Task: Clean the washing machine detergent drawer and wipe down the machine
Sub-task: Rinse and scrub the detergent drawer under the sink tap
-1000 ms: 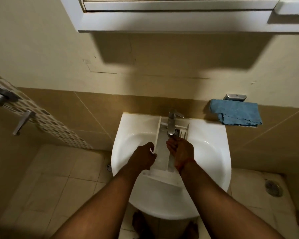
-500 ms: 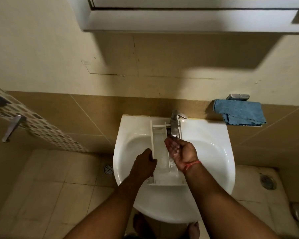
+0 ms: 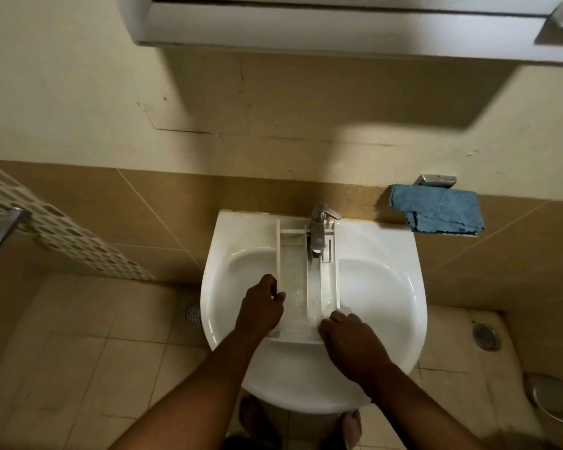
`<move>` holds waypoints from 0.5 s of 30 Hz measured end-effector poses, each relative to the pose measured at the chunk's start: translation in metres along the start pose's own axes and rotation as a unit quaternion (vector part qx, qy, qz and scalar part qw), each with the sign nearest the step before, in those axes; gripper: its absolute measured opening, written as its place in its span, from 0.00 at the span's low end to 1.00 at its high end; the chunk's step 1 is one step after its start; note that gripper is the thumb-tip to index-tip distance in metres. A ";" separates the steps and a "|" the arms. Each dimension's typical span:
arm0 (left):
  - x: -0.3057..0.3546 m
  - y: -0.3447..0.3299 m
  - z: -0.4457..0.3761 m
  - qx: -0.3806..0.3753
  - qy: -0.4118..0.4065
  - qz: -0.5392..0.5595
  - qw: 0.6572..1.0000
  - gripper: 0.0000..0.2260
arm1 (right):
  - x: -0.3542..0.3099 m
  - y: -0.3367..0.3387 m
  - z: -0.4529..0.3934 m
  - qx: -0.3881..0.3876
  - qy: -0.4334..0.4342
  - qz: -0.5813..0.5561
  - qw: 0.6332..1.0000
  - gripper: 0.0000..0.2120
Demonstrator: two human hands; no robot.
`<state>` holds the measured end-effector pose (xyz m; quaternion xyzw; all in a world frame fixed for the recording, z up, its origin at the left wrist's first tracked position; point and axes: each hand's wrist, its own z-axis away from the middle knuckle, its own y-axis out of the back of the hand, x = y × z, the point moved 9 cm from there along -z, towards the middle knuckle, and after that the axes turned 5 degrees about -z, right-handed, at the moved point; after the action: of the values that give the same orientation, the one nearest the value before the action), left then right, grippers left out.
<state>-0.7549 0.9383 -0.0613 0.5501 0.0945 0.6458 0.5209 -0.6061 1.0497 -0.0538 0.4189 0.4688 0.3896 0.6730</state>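
The white detergent drawer (image 3: 294,274) lies lengthwise in the white sink (image 3: 381,287), its far end under the chrome tap (image 3: 319,228). Water runs from the spout into the drawer's middle channel. My left hand (image 3: 262,306) grips the drawer's left wall, thumb over the edge. My right hand (image 3: 348,336) holds the near right corner of the drawer, fingers curled on its front end. The washing machine is out of view.
A blue cloth (image 3: 436,207) lies on a small shelf on the wall right of the sink. A cabinet (image 3: 338,27) hangs overhead. Tiled floor with drains (image 3: 486,336) surrounds the sink; a shower lever (image 3: 0,232) sticks out at left.
My right hand left the water under the tap and came down to the drawer's near right corner. The drawer's far end has moved a little further under the tap.
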 end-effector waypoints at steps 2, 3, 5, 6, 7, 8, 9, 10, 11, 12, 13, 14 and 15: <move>0.003 0.002 0.002 -0.003 0.004 -0.005 1.000 0.09 | -0.002 -0.005 -0.001 -0.002 0.021 -0.011 1.000 0.13; 0.003 0.003 0.003 -0.010 0.004 -0.003 1.000 0.09 | -0.002 -0.004 -0.001 -0.003 0.024 -0.028 0.999 0.14; 0.003 0.003 0.005 -0.041 0.002 0.016 0.999 0.09 | 0.016 0.005 -0.001 0.038 -0.035 -0.135 0.989 0.11; 0.003 0.003 0.006 -0.058 0.003 0.030 0.998 0.09 | 0.032 0.009 0.004 0.064 -0.090 -0.200 0.973 0.09; 0.002 0.004 0.009 -0.070 0.006 0.046 0.996 0.09 | 0.045 0.010 0.012 0.072 -0.141 -0.256 0.954 0.12; 0.001 0.006 0.011 -0.078 0.010 0.062 0.995 0.09 | 0.052 0.006 0.016 0.050 -0.169 -0.303 0.937 0.17; 0.001 0.007 0.014 -0.084 0.016 0.077 0.993 0.09 | 0.052 0.002 0.019 0.011 -0.188 -0.350 0.918 0.21; 0.002 0.008 0.019 -0.090 0.023 0.093 0.991 0.10 | 0.049 -0.002 0.022 -0.026 -0.195 -0.392 0.899 0.22; 0.003 0.007 0.024 -0.098 0.029 0.108 0.989 0.10 | 0.046 -0.001 0.024 -0.052 -0.193 -0.412 0.889 0.22; 0.004 0.007 0.030 -0.105 0.035 0.123 0.986 0.10 | 0.044 0.003 0.026 -0.062 -0.181 -0.413 0.890 0.20; 0.005 0.006 0.036 -0.113 0.043 0.137 0.983 0.09 | 0.043 0.009 0.027 -0.065 -0.171 -0.406 0.895 0.19; 0.006 0.006 0.041 -0.122 0.052 0.152 0.980 0.09 | 0.045 0.014 0.028 -0.061 -0.166 -0.407 0.896 0.17; 0.007 0.005 0.047 -0.128 0.061 0.164 0.976 0.08 | 0.046 0.018 0.030 -0.058 -0.165 -0.414 0.893 0.15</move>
<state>-0.7193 0.9202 -0.0359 0.4470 -0.0485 0.7612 0.4675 -0.5678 1.0922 -0.0444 0.2055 0.4586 0.0267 0.8641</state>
